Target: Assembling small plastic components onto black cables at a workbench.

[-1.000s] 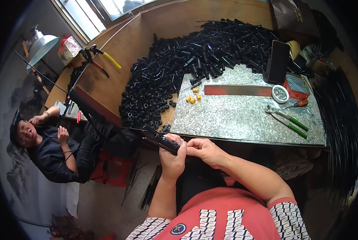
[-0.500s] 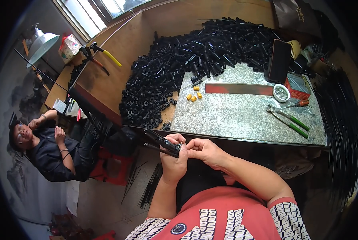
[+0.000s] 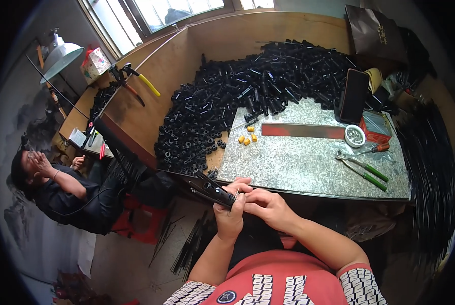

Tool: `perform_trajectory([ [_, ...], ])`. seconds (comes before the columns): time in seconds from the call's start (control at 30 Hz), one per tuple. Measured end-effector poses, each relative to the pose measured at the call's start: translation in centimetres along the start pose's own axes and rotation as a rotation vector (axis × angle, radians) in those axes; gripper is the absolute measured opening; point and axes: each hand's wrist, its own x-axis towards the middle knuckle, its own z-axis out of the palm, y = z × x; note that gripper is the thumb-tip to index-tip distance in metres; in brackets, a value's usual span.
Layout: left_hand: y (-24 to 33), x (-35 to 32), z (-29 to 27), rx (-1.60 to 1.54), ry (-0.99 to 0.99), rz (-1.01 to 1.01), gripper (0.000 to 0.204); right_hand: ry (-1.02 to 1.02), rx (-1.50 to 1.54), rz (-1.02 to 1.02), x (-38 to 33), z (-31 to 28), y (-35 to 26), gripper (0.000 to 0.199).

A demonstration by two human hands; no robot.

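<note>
In front of the bench edge, my left hand (image 3: 229, 219) is closed around a few slim black tubular parts (image 3: 216, 193), which point up and to the left. Thin, shiny wire-like pieces stick out by the left thumb. My right hand (image 3: 277, 209) meets it there, thumb and fingers pinched together against the left fingertips. Whatever the right fingers pinch is too small or hidden to name. Beyond the hands, a large heap of black tubular parts (image 3: 273, 76) covers the back of the bench.
A speckled board (image 3: 288, 162) carries green-handled pliers (image 3: 374, 179), a screwdriver (image 3: 381, 148), a white bowl (image 3: 346, 136) of small metal bits, a flat metal bar (image 3: 303, 130) and yellow pieces (image 3: 254, 138). A phone (image 3: 354, 95) stands behind. Long black rods (image 3: 426, 183) hang right. Another person (image 3: 70, 198) sits left.
The whole view has shifted, so the bench sits lower in the picture. My hands keep nearly the same hold. The other person's hand now covers their face.
</note>
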Motion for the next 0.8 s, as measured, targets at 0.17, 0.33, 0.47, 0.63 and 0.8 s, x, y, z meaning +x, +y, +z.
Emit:
perform_trajectory([
  [0.17,1.0,-1.0,0.1,-0.156,-0.042,-0.188,0.008,0.05,-0.481,-0.221,-2.4,-4.5,-2.5,0.018],
  [0.33,0.9,-0.3,1.7,-0.088,-0.26,-0.189,0.014,0.399,-1.093,-0.233,-6.7,-11.1,-4.7,0.026],
  [0.47,2.1,-0.1,2.7,-0.014,-0.262,-0.101,0.023,0.501,-1.476,-0.15,-10.3,-18.8,-3.4,0.025],
  [0.63,1.7,-0.3,1.9,0.028,-0.233,-0.09,0.025,0.375,-1.504,-0.035,-11.6,-21.4,-3.3,0.021],
  [0.8,2.0,0.0,1.6,0.061,-0.262,-0.03,0.019,0.332,-1.535,-0.136,-11.6,-21.3,-3.5,0.015],
])
